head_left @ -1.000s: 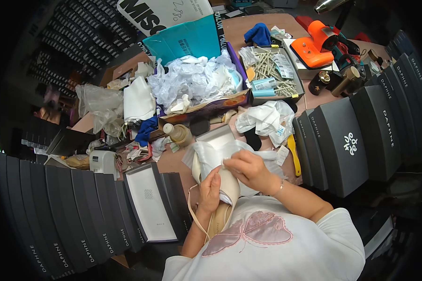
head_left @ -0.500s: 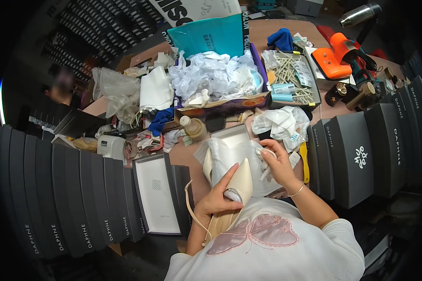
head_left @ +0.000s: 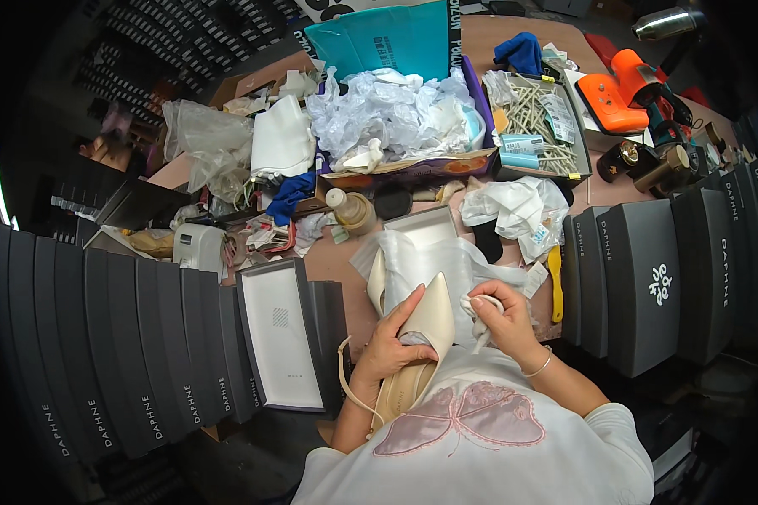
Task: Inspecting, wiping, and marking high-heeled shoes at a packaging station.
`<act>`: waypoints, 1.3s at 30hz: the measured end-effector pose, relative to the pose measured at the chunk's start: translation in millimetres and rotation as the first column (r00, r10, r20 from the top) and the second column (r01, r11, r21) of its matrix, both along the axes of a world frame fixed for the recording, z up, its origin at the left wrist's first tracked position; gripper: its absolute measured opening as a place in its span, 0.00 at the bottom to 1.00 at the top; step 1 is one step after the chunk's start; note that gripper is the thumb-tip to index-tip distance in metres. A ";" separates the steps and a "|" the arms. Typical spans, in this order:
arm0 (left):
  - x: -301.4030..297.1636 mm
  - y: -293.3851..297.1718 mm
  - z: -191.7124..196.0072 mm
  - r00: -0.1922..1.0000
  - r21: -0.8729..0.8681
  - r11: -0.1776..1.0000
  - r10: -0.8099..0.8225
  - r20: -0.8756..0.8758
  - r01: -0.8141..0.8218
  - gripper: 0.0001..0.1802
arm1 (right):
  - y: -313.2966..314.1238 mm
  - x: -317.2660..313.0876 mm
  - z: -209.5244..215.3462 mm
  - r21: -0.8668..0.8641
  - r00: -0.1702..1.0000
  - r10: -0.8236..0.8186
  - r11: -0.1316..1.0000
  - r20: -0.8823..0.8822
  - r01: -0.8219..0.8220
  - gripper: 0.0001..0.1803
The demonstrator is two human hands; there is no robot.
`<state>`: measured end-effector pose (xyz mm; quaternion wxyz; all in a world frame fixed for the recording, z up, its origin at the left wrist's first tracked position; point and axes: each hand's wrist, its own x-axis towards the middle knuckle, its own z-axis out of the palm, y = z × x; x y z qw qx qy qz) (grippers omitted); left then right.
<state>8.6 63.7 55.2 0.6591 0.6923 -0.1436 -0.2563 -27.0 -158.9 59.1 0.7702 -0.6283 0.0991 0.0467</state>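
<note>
Rows of dark boxes (head_left: pixel 149 337) are flanking a cluttered pink worktable (head_left: pixel 330 264), crumpled white wrapping (head_left: pixel 396 114) is filling a carton (head_left: pixel 446 168), and a cream pointed shoe (head_left: pixel 430 313) is being handled, all pointing to a shoe workshop or packing room.

The left hand (head_left: pixel 396 343) covers part of the cream shoe (head_left: pixel 432 313), and just left of that shoe only a bit of a second shoe (head_left: pixel 377 282) shows. Past the cream shoe, white paper (head_left: pixel 421 265) hides some of a box (head_left: pixel 429 222), and to the shoe's right the right hand (head_left: pixel 507 324) covers part of a scrunched white scrap (head_left: pixel 483 338). Far past the shoe to the left, a person (head_left: pixel 112 150) is dark and blurry and the rows of pale things (head_left: pixel 212 38) are too tiny to tell, while on its near side the white shirt (head_left: pixel 497 475) is cut off at the bottom edge.
</note>
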 end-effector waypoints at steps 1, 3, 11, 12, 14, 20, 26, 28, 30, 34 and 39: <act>0.6 -0.6 1.1 1.000 0.001 1.000 -0.003 -0.004 0.003 0.57 | 0.6 0.1 2.0 -0.027 1.000 0.011 1.000 0.024 -0.010 0.06; 1.4 -2.0 4.8 1.000 0.004 1.000 -0.009 -0.012 0.009 0.57 | 2.6 -1.9 3.6 -0.054 0.999 0.013 0.998 0.048 -0.011 0.06; 2.2 -0.5 5.5 0.987 -0.123 0.990 -0.086 -0.135 0.070 0.55 | 11.5 7.1 15.4 -0.479 0.869 0.175 0.874 0.463 0.079 0.10; 2.1 0.2 6.5 0.977 -0.177 0.981 -0.107 -0.186 0.074 0.55 | 11.8 6.0 15.7 -0.518 0.858 0.217 0.853 0.466 0.066 0.10; 3.2 8.2 3.0 0.947 -0.315 0.948 -0.138 -0.290 0.042 0.53 | 14.3 9.7 22.5 -0.557 0.825 0.270 0.828 0.496 0.063 0.10; 42.1 13.2 18.9 0.990 -0.327 0.937 0.100 -0.095 -0.126 0.49 | 16.5 53.6 29.9 -0.561 0.790 0.290 0.824 0.540 0.081 0.11; 52.3 -5.2 16.9 0.951 -0.312 0.916 0.294 0.098 -0.251 0.47 | 13.7 67.8 49.8 -0.349 0.876 0.072 0.930 0.477 0.113 0.10; 38.3 -10.4 6.4 0.964 -0.359 0.908 0.256 0.066 -0.217 0.48 | 11.6 64.7 48.9 -0.407 0.790 0.093 0.890 0.605 0.206 0.11; 31.2 -12.6 3.0 0.975 -0.380 0.903 0.223 0.010 -0.203 0.50 | 13.5 59.1 51.0 -0.453 0.754 0.163 0.870 0.637 0.194 0.11; 28.1 -16.1 9.6 0.987 -0.377 0.914 0.158 -0.014 -0.151 0.50 | 15.9 58.5 45.7 -0.485 0.659 0.207 0.831 0.723 0.271 0.15; 30.5 -19.8 25.6 0.985 -0.281 0.944 0.168 -0.032 -0.170 0.53 | 16.4 70.1 51.9 -0.565 0.584 0.310 0.760 0.750 0.322 0.17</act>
